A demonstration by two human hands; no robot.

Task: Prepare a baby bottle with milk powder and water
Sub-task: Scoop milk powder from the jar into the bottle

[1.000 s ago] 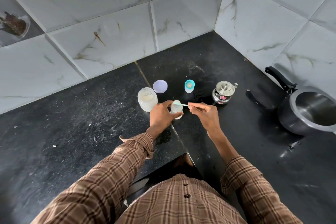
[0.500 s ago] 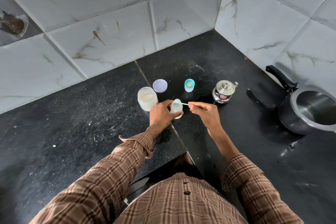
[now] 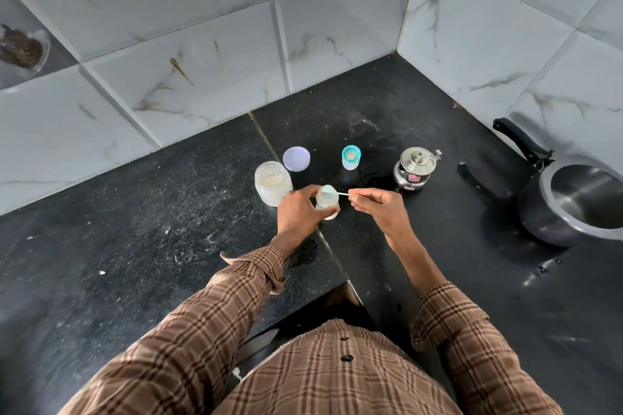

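A small clear baby bottle (image 3: 327,201) stands upright on the black counter (image 3: 135,246), and my left hand (image 3: 298,212) grips it from the left. My right hand (image 3: 377,209) pinches the handle of a small pale scoop (image 3: 332,193), whose bowl sits over the bottle's open mouth. Just left of the bottle stands an open jar of milk powder (image 3: 272,183), with its lilac lid (image 3: 296,159) lying flat behind it. The bottle's teal-ringed teat cap (image 3: 351,157) stands apart at the back.
A small steel kettle (image 3: 416,169) stands right of my hands. A large pressure cooker (image 3: 573,202) with a black handle sits at the far right. Tiled walls close the corner behind. The counter's front edge notches inward near my body.
The scoop's bowl has tilted a little over the bottle's mouth. Both hands stay in nearly the same place.
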